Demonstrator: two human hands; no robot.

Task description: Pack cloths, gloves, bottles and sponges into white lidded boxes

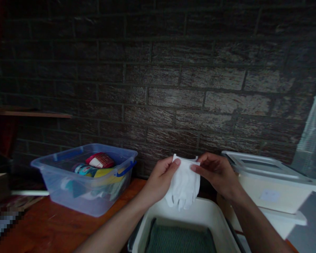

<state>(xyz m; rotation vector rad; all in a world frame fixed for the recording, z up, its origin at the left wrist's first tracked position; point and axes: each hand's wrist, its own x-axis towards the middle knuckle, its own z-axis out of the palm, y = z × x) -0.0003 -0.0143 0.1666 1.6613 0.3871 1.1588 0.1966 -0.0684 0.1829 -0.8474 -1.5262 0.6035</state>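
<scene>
A white fabric glove [184, 182] hangs fingers-down between my two hands, its cuff at the top. At the cuff's left corner, my left hand [162, 177] pinches the cloth between thumb and fingers. My right hand [217, 172] grips the right corner of the cuff in the same way. Whether one glove or a pair is held, I cannot tell. Below the glove stands an open cream-coloured bin [200, 211], with a dark green textured cloth [181, 240] lying inside it.
To the left, a clear plastic tub [86, 200] with a blue handle holds several packets and cloths. Lidded cream boxes [268, 189] are stacked at the right. A brick wall [158, 77] rises behind the wooden table [42, 232]. A shelf edge [31, 113] juts in at the left.
</scene>
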